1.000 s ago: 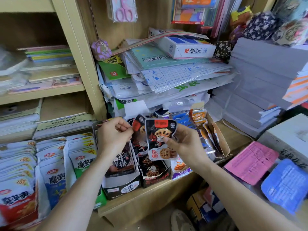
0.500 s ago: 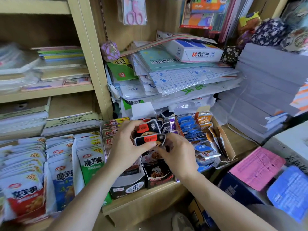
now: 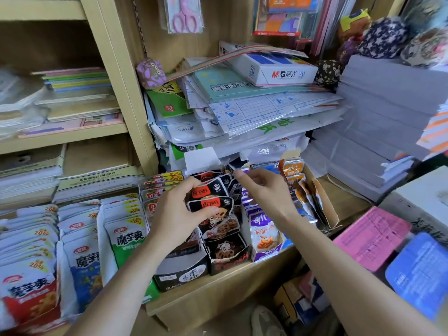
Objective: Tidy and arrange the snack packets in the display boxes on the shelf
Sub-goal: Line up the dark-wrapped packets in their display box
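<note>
1. One pale wooden shelf (image 3: 218, 297) carries four cardboard display boxes side by side. From left to right they are a black-and-white box (image 3: 181, 275), a black box with a red-printed front (image 3: 228, 257), a purple-and-white box (image 3: 265, 251) and an open brown box (image 3: 327, 214).
2. Left of the boxes stand three rows of white konjac snack packets (image 3: 126, 236), with red, blue and green lower halves.
3. Both hands are in view. The left hand (image 3: 174, 214) has thumb and fingers curled round a bunch of black lotus-root snack packets (image 3: 211, 202), just above the black red-fronted box. The right hand (image 3: 266, 192) holds nothing and its fingers are loosely spread. Its index finger reaches toward the far packets, and I cannot tell whether it touches them.
4. Half a second ago both hands pressed on the black bunch. Now only the left grips it, and the right has lifted away to the right, over the purple-and-white box.
5. Two red labels show in the gripped bunch. These packets stand roughly upright with the long axis vertical, label ends up and printed faces toward the near side.
</note>
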A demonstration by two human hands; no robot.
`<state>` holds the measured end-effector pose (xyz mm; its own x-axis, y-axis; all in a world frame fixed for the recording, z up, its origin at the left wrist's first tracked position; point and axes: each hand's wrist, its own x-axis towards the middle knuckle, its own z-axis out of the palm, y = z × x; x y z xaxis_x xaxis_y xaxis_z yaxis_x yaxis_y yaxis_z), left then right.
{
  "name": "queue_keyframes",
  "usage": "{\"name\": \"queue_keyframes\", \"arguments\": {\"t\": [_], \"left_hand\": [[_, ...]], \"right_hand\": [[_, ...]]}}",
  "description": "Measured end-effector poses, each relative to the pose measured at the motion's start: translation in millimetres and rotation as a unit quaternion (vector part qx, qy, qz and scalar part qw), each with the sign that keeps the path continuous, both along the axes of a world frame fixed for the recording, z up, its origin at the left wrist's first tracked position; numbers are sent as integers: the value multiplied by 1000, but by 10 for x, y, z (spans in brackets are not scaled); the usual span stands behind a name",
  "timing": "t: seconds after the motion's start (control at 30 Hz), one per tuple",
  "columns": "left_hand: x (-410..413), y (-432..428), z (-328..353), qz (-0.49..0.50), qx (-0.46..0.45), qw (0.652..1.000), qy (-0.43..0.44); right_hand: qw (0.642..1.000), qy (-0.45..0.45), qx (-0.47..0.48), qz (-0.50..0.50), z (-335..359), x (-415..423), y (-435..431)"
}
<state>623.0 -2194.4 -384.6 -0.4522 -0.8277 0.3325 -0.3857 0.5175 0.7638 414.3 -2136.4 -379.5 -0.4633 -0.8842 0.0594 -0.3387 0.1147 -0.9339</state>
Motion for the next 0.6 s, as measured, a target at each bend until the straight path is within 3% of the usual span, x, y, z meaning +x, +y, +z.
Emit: {"name": "queue_keyframes", "arguments": {"t": [0.1,0.27,0.37,0.6], "left_hand": [[21,-3,-29,9,7,1000,0],[20,2,-15,36,-9,999,-6],[-3,9,-11,57,-19,998,-19],[-63,68,-30,112,-37,993,-31]], "right_hand": [[999,37,16,25,39,56,-85],[982,-169,-76,-37,207,-210,28],[971,-215,-105,-20,313,-388,183],[944,-321,-63,41,232,-554,333]]}}
